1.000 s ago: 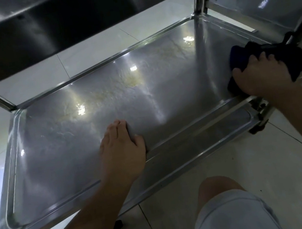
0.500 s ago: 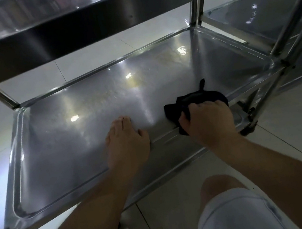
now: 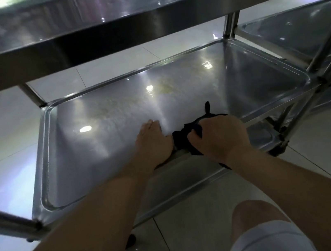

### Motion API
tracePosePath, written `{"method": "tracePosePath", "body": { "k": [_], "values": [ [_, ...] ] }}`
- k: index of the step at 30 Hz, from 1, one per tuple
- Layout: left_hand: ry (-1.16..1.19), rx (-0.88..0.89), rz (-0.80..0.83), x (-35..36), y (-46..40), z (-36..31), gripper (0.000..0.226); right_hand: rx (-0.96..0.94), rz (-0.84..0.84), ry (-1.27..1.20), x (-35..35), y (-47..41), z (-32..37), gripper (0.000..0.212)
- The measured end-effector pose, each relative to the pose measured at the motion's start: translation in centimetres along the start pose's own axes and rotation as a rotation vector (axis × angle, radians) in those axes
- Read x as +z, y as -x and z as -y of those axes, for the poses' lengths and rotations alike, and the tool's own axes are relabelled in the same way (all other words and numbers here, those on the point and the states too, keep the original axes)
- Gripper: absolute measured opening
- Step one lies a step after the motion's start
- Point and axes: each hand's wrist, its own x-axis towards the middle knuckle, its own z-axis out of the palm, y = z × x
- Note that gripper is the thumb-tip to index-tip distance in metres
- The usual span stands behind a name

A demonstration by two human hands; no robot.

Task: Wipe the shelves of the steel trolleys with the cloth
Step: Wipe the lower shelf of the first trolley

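Cloth (image 3: 186, 138) — dark, bunched, lying on the near rim of the lower shelf (image 3: 116, 120) of the steel trolley, roughly mid-length along the front edge. One thin tail of it sticks up and away over the shelf surface; another bit shows below the wrist.

Right hand (image 3: 219, 135): fingers curled down round the cloth, gripping it and pressing it against the rim. Knuckles up.

Left hand (image 3: 154, 141): flat, fingers straight and together, palm down on the same front rim with fingertips reaching onto the shelf surface. Holds nothing. Its thumb side sits just beside the cloth, possibly touching — cannot tell.

Shelf surface: shiny, with light reflections and a dull yellowish smear toward the far centre.

Upper shelf (image 3: 144, 26) crosses the top of the view. A second trolley (image 3: 297, 35) stands just beside, at right, its posts close together with the first's. Tiled floor (image 3: 200, 239) below; a bare knee (image 3: 254, 213) at lower right.
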Motion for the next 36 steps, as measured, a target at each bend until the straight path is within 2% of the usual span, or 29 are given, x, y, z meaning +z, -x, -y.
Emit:
{"method": "tracePosePath", "body": {
  "k": [3,6,11,15,18,20,22,25,27,31,36],
  "values": [
    [-0.01,0.05,0.039,-1.2,0.0,0.3,0.057,0.005,0.028,-0.033,0.0,-0.2,0.4,0.053],
    [0.033,0.088,0.0,-1.6,0.3,1.3,0.064,-0.034,0.04,-0.03,0.0,-0.4,1.0,0.053],
    [-0.019,0.091,-0.029,-1.5,2.5,3.5,0.045,-0.061,0.136,-0.044,-0.9,-0.7,2.7,0.049],
    [-0.002,0.031,-0.04,-2.6,5.5,3.8,0.039,-0.056,0.365,-0.025,-3.5,-1.4,4.0,0.047],
    [-0.01,-0.024,-0.004,-4.4,8.5,2.8,0.044,0.012,0.621,-0.063,-5.5,-2.2,4.8,0.048],
    [-0.047,-0.058,0.069,-6.1,11.0,2.1,0.05,0.105,0.822,-0.182,-7.0,-1.6,5.1,0.049],
    [-0.107,-0.071,0.136,-8.0,13.9,1.2,0.052,0.296,0.947,-0.457,-9.0,-0.1,4.8,0.048],
    [-0.205,-0.112,0.208,-11.7,18.4,-0.5,0.051,0.668,0.984,-0.86,-13.6,2.4,4.5,0.045],
    [-0.201,-0.152,0.25,-14.8,21.2,-1.9,0.05,0.831,0.985,-0.942,-17.3,3.3,4.8,0.042],
    [-0.18,-0.207,0.252,-21.6,27.0,-5.0,0.044,0.819,0.973,-0.958,-25.9,3.4,6.0,0.041],
    [-0.144,-0.332,0.254,-29.7,33.8,-8.4,0.046,0.635,1.032,-0.847,-35.9,1.6,8.5,0.036]
  ]
}}
